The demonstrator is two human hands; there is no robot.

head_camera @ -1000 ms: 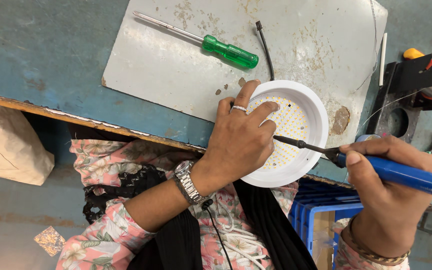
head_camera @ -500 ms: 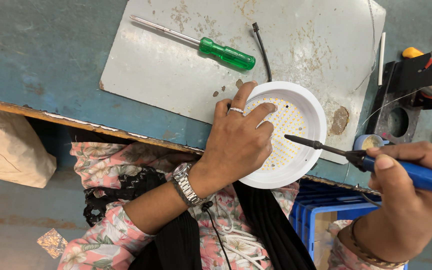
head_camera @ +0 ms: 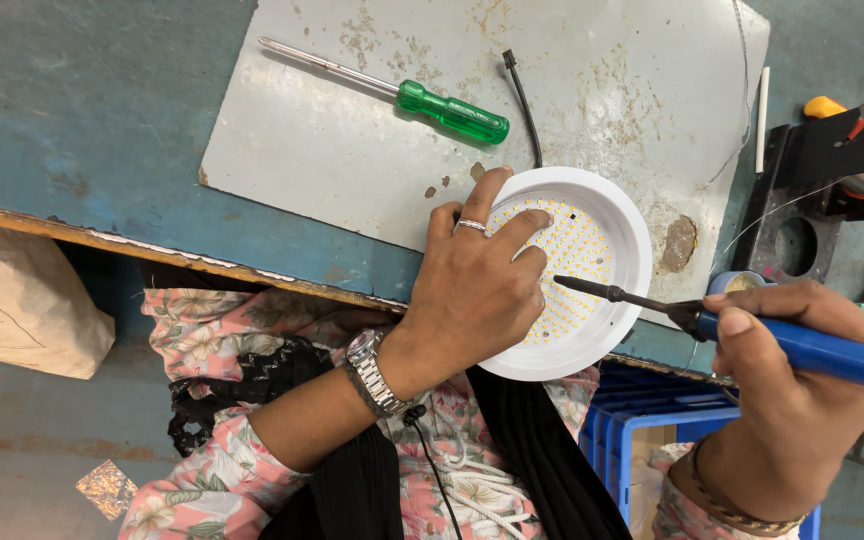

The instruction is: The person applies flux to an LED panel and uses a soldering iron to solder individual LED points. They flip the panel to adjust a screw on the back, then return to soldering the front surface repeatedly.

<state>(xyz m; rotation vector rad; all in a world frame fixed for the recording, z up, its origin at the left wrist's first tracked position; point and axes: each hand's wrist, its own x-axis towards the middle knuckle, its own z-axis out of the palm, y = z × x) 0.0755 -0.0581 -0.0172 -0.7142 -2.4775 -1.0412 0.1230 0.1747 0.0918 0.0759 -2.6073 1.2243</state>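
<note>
Blue tabletop (head_camera: 82,120) carried grey metal sheet (head_camera: 352,150); white round LED lamp (head_camera: 577,270) sat half over sheet's near edge. Left hand (head_camera: 477,290) lay spread on lamp, steadying it. Right hand (head_camera: 792,400), grip closed round blue soldering iron (head_camera: 752,335), held tip over LED board. Soldering apparently midway; green screwdriver (head_camera: 452,110) lay unused.

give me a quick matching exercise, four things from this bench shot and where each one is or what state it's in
Things:
1. screwdriver
2. soldering iron
3. round LED panel
4. blue crate

Places or states:
A. below the bench edge
B. lying untouched on the grey sheet
C. gripped in the right hand
D. steadied under the left hand

Pairs: 1-B, 2-C, 3-D, 4-A
</note>
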